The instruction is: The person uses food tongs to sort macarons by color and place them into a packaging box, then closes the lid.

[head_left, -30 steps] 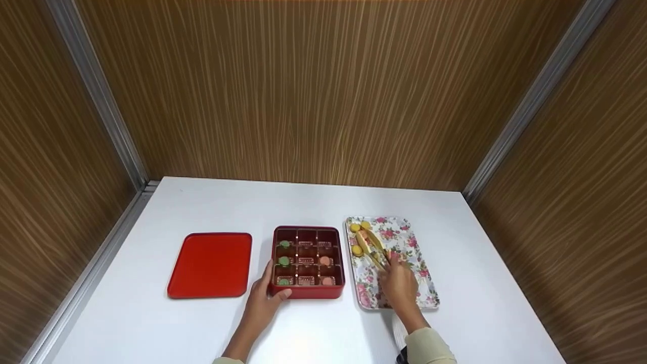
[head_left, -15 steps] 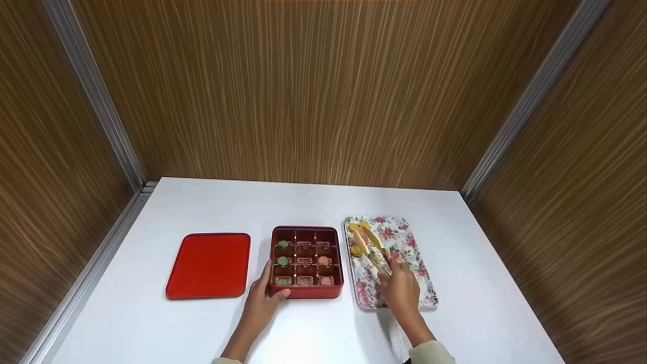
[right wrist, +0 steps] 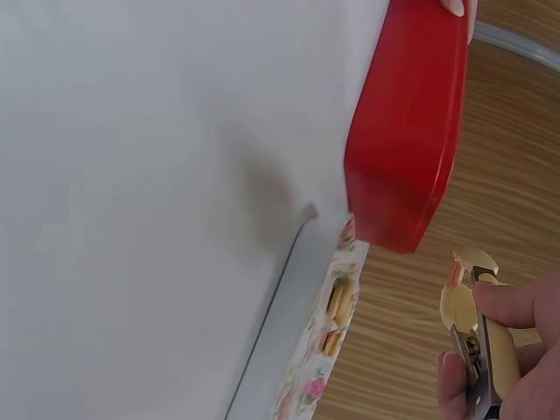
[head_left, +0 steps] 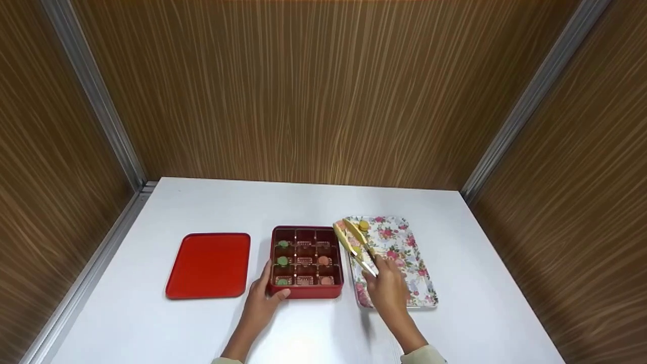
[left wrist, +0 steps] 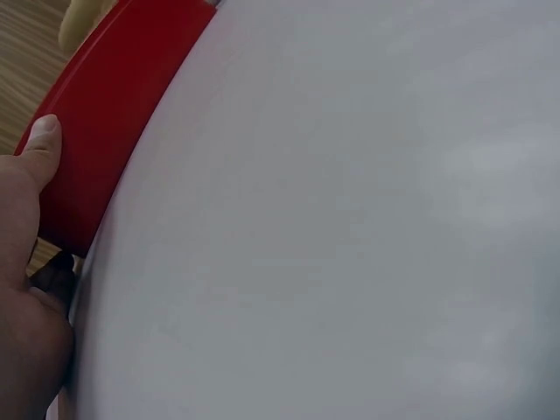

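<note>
With my right hand (head_left: 388,288) I grip golden tongs (head_left: 345,243), their tips above the gap between a red box (head_left: 308,292) and a floral tray (head_left: 417,285). Between the tips sits a small pinkish-orange piece (right wrist: 456,272), largely covered by them, perhaps a macaron. My left hand (head_left: 259,304) holds the box's near left corner, thumb (left wrist: 44,144) on the front wall and fingers along the left side. Inside the box, a divided insert carries green macarons (head_left: 282,261) down the left column and two pink macarons (head_left: 324,260) on the right.
Yellow macarons (head_left: 363,226) lie at the tray's far left; the tongs partly cover one. A flat red lid (head_left: 209,265) rests on the white table (head_left: 283,202) left of the box. Wood-grain panels (head_left: 303,91) enclose the back and sides.
My right hand has lifted the tongs from the tray's far left corner and carried them left toward the box. One yellow macaron has left its spot there. The left hand and box stay put.
</note>
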Motion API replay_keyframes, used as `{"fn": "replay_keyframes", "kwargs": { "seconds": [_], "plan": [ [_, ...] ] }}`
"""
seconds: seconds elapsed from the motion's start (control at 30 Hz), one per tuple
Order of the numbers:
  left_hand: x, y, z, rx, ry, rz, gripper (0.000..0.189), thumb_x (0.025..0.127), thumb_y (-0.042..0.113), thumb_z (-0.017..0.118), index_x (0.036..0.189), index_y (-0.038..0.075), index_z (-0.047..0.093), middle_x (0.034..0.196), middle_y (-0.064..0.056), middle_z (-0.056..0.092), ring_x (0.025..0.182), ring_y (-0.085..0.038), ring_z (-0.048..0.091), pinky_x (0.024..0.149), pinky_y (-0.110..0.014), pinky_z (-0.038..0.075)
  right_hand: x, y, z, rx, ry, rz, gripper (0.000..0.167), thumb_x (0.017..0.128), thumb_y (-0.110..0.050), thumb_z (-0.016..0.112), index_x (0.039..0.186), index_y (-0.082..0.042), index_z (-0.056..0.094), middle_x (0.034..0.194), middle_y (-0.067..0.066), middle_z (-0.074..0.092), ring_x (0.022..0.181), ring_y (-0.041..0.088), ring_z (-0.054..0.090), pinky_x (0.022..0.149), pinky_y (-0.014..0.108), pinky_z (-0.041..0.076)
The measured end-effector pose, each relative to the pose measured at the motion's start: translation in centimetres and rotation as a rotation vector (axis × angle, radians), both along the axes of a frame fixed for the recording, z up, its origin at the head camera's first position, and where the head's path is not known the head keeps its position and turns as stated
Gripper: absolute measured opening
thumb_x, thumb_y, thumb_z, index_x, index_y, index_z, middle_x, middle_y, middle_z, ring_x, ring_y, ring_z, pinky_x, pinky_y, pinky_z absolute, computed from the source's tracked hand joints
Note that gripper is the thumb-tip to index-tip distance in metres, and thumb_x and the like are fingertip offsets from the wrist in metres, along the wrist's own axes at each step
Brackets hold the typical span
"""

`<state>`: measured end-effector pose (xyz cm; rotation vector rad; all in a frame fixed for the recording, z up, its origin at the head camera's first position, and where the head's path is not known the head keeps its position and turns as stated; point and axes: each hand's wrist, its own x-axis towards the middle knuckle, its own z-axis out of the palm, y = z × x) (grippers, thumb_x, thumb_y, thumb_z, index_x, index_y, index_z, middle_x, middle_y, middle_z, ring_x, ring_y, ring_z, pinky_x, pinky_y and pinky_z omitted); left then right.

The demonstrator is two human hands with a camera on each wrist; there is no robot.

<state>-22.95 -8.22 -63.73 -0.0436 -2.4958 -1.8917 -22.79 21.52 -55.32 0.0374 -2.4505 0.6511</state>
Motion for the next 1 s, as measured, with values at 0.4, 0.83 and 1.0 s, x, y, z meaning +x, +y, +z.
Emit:
{"fn": "replay_keyframes", "kwargs": {
  "seconds": [0.4,0.83,1.0],
  "plan": [
    [-0.1,0.1,0.0,-0.007,-0.022,0.007,0.097,0.086,0.046,0.075,0.163,0.032,0.017,0.160,-0.021,0.032,0.149,-0.044,0.027,0.118,-0.063,0.027,-0.4,-2.6,-0.8,0.017,-0.022,0.042,0.040,0.076,-0.011,0.085,0.111,0.000,0.070,0.087,0.013,0.066,0.075,0.036,0.065,0.067,0.052,0.053],
    [-0.1,0.0,-0.1,-0.018,-0.035,0.016,0.098,0.085,0.046,0.076,0.162,0.032,0.018,0.159,-0.022,0.033,0.148,-0.046,0.028,0.117,-0.064,0.029,-0.7,-2.8,-1.3,0.011,-0.064,0.030,0.042,0.076,-0.012,0.085,0.113,0.001,0.071,0.089,0.015,0.068,0.077,0.037,0.067,0.068,0.053,0.054],
    [-0.2,0.1,-0.1,-0.019,-0.037,0.018,0.099,0.085,0.045,0.077,0.163,0.031,0.018,0.159,-0.023,0.033,0.148,-0.046,0.028,0.118,-0.063,0.027,-0.7,-2.7,-1.2,0.004,-0.071,0.025,0.042,0.076,-0.015,0.086,0.112,0.001,0.071,0.089,0.015,0.068,0.077,0.038,0.068,0.068,0.054,0.054]
  ]
}}
